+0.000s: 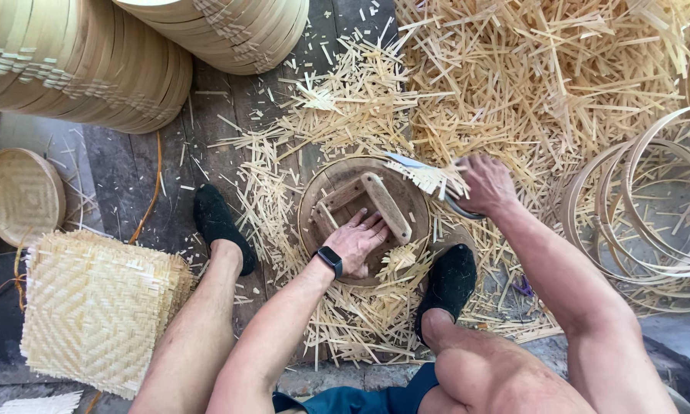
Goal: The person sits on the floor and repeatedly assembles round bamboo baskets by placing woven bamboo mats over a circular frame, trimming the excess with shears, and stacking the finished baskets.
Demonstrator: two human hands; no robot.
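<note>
My left hand [358, 241] presses flat, fingers apart, on a round wooden block [323, 184] with crossed wooden bars [385, 205] on top, on the floor between my feet. My right hand [484, 182] grips a knife; its pale blade [408, 161] points left over the block's far right rim, partly buried in bamboo offcuts. A black wristwatch [330, 259] sits on my left wrist. Whether a woven piece lies under my left hand I cannot tell.
Bamboo offcuts [529, 77] cover the floor ahead and right. Stacked round bamboo frames [76, 61] lie at top left, loose bamboo hoops [652, 207] at right, a pile of square woven mats [92, 307] at lower left, a round woven lid [21, 195] at far left.
</note>
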